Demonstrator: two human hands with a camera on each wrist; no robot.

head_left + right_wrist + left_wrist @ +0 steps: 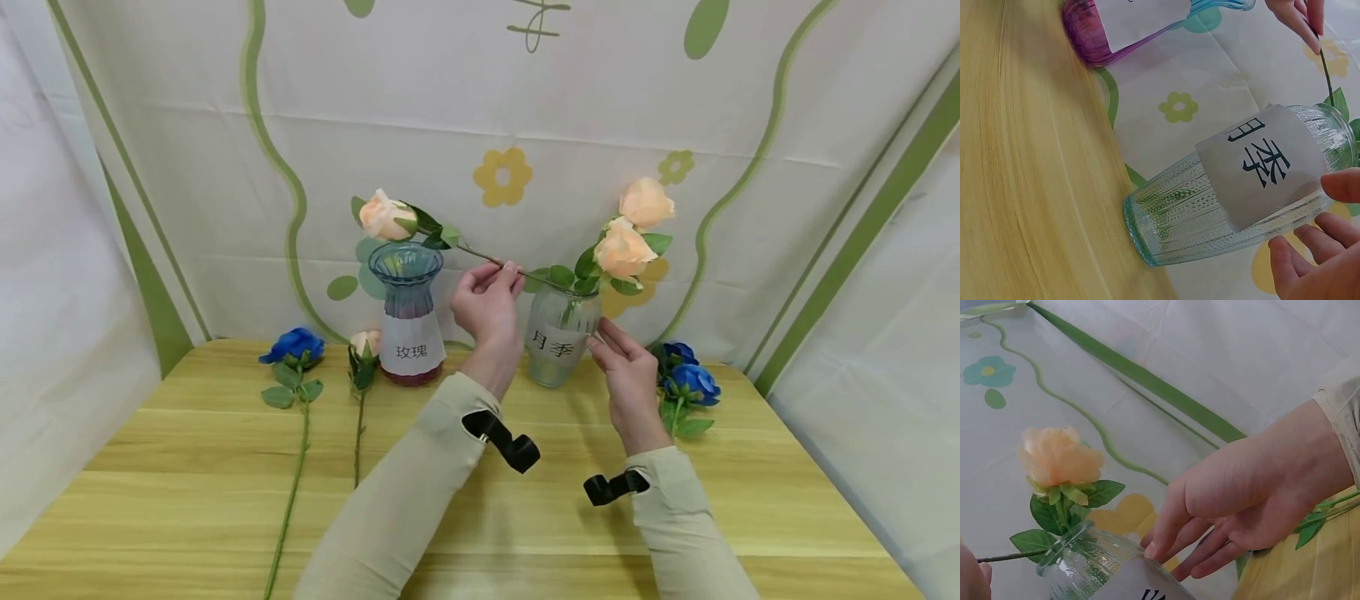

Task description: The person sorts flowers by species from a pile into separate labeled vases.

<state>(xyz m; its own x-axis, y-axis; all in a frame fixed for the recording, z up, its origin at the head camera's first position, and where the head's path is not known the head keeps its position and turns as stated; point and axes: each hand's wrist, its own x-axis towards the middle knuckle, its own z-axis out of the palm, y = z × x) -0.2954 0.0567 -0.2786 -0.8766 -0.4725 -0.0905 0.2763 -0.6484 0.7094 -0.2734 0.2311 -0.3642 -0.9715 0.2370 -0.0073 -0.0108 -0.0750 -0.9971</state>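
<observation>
My left hand [491, 312] pinches the thin stem of a peach rose [386, 215] between thumb and fingertips. Its bloom points left, above the blue-purple vase [411, 304]; its stem's other end reaches the mouth of the clear glass vase [547, 371]. With thumb and fingers at its right side, my right hand [630, 387] holds the clear vase, which bears a white paper label [1260, 165]. Two peach flowers [626, 250] stand in that vase. The left wrist view shows a peach bloom [1060, 456] above the rim and the right thumb against the glass.
On the wooden table [570, 517] at left lie a blue flower [294, 346] with a long stem and a peach rosebud [363, 346]. Blue flowers [692, 383] lie right of my right hand. A printed white cloth [420, 75] hangs behind.
</observation>
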